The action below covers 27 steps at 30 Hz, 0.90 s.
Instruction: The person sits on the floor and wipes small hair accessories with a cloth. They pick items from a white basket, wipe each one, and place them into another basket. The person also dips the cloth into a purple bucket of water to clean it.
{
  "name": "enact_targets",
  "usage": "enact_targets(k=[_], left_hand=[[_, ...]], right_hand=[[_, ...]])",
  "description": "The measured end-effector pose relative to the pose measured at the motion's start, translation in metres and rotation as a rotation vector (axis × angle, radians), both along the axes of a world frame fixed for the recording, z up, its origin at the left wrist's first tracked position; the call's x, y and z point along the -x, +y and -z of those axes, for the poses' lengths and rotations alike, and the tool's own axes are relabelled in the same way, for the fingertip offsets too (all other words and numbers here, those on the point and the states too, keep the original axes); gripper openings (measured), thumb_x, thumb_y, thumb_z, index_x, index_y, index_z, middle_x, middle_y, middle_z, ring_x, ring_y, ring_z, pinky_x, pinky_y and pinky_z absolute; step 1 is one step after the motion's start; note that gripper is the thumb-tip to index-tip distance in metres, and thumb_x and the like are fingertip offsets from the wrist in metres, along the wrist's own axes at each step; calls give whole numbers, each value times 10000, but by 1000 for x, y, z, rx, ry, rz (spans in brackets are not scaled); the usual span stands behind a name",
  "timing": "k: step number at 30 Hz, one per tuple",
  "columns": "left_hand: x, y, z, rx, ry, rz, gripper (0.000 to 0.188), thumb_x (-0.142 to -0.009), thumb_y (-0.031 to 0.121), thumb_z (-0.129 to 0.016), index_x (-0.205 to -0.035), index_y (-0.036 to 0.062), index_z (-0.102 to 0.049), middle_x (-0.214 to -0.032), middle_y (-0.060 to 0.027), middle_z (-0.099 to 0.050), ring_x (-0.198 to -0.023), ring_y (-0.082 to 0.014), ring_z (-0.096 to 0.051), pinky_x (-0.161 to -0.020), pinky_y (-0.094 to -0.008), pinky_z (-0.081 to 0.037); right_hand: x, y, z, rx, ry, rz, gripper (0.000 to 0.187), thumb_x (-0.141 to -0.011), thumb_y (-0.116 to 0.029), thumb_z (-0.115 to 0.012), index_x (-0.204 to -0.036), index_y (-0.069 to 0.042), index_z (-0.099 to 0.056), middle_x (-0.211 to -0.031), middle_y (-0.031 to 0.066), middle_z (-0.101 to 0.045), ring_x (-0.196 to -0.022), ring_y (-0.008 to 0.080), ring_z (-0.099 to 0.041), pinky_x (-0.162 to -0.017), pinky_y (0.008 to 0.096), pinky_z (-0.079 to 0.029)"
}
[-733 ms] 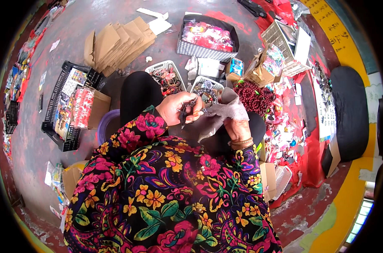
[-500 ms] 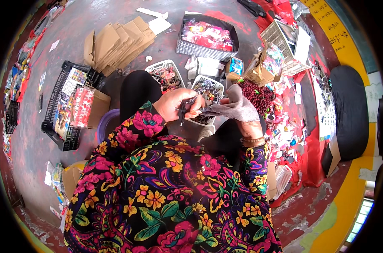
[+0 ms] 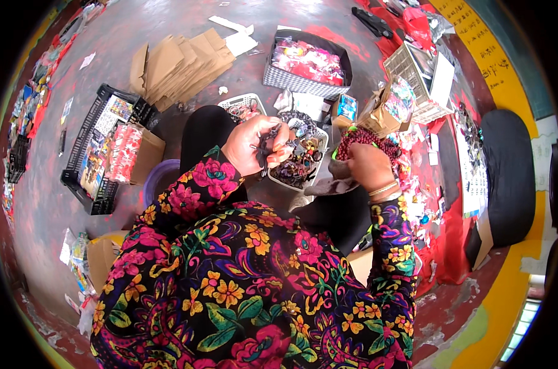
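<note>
My left hand [image 3: 251,146] is closed around a small bunch of dark, stringy pieces [image 3: 265,149], whose exact kind I cannot make out. My right hand [image 3: 372,166] grips a grey cloth [image 3: 333,186] that hangs down toward the left over my knee. Between the hands stands a white plastic basket [image 3: 321,161] filled with dark, cord-like loops and small mixed pieces. Just beyond my left hand is a second white basket [image 3: 259,102] with similar loops. Dark red beads [image 3: 360,135] lie heaped beyond my right hand, partly hidden by it.
A checked box [image 3: 285,79] of pink packets stands ahead. Flattened cardboard [image 3: 180,67] lies far left, and a black crate [image 3: 85,187] with a purple basin [image 3: 156,178] is nearer. A cream crate [image 3: 429,107] and a carton [image 3: 380,114] stand right, beside scattered red pieces.
My right hand has moved right and turned over; the grey cloth, draped over its fingers before, now hangs from its grip. My left hand keeps the dark bunch and has shifted little.
</note>
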State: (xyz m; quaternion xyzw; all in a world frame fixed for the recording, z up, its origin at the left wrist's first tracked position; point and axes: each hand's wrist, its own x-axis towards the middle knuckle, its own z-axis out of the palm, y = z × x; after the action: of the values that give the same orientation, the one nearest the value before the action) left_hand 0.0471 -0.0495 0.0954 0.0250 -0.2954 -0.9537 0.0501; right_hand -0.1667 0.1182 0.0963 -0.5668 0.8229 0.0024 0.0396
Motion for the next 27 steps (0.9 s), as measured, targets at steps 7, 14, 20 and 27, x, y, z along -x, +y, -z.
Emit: enact_targets(k=[7, 14, 20, 27], left_hand=[[0, -2, -1, -40, 8, -42, 389, -854, 307, -379, -604, 16, -441, -634, -51, -409, -550, -140, -411, -472, -242, -328], [-6, -9, -1, -52, 10, -57, 389, -847, 347, -383, -639, 25, -448, -628, -86, -443, -547, -150, -403, -479, -242, -329], [-9, -2, -10, -20, 31, -67, 389, -852, 340, -388, -645, 16, -446, -619, -64, -396, -529, -139, -383, -478, -236, -320], [-12, -4, -14, 75, 19, -25, 393, -862, 330, -375, -663, 6, -471, -644, -66, -434, -562, -141, -407, -500, -244, -331]], right_hand=[[8, -17, -25, 594, -642, 131, 119, -870, -139, -533, -822, -37, -494, -642, 34, -496, -610, 90, -444, -568, 239, -391], [15, -4, -83, 1101, -1639, 180, 247, -921, -203, -425, -1053, -17, -520, -1003, 102, -588, -937, 207, -560, -837, 341, -448], [-12, 35, 13, 1317, -1936, 780, 452, -915, -329, -406, -1254, -31, -398, -1251, 111, -461, -1186, 290, -386, -1006, 446, -301], [-43, 0, 14, 541, -1718, 19, 392, -852, -192, -495, -1172, 21, -420, -1126, 134, -512, -968, 242, -535, -898, 369, -427]])
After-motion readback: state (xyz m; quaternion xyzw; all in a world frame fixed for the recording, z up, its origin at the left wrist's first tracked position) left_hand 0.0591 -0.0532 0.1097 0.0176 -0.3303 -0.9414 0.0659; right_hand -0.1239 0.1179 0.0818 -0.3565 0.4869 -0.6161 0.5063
